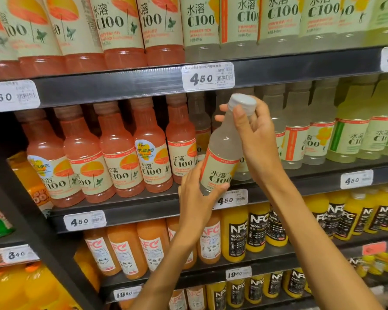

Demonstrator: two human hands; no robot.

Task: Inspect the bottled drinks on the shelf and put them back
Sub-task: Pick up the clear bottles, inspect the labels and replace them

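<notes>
Both hands hold the clear C100 lemon bottle at frame centre, tilted before the middle shelf: right hand pinching its cap, left hand cupping its base. Inspection seems underway; next, stand it upright in the gap behind.

You have a clear bottle of pale cloudy drink tilted, its grey cap leaning to the right, in front of the middle shelf. Its cream label reads "C100" with an orange band. It is off the shelf, before the row of like bottles.
</notes>
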